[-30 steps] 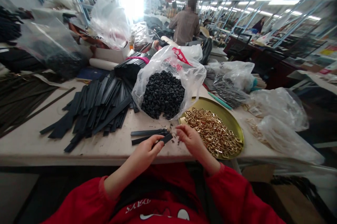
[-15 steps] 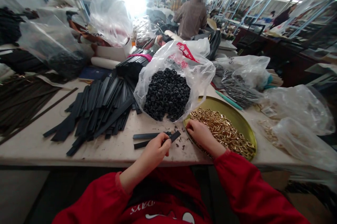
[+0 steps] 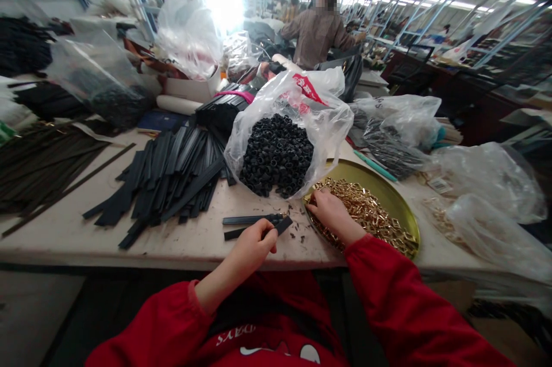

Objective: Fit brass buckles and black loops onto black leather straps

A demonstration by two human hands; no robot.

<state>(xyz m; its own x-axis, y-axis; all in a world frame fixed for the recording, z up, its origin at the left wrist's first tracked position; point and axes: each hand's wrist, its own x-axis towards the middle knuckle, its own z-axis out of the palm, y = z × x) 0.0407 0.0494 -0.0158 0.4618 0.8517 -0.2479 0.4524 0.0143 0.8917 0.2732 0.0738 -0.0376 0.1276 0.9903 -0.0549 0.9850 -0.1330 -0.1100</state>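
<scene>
My left hand [image 3: 254, 243] is closed around a black strap [image 3: 234, 234], whose short end sticks out past the fingers on the right. Just behind it a finished-looking black strap [image 3: 248, 220] with a metal fitting near its right end lies on the table. My right hand [image 3: 332, 214] reaches over the left rim of a round gold tray [image 3: 399, 200]. Its fingers are curled and pressed together at the heap of small gold buckles [image 3: 366, 206]; whatever is between the fingertips is hidden.
Behind my hands stands an open plastic bag [image 3: 336, 119] full of small black loops [image 3: 276, 154]. To the left lies a pile of black straps [image 3: 172, 171], and farther left brown strips [image 3: 47, 165]. Clear plastic bags [image 3: 491, 183] lie on the right. A person [image 3: 319, 33] stands beyond the table.
The camera view has shifted slightly. My right hand has moved a little over the gold buckles at the tray's left side. My left hand keeps its hold on the strap.
</scene>
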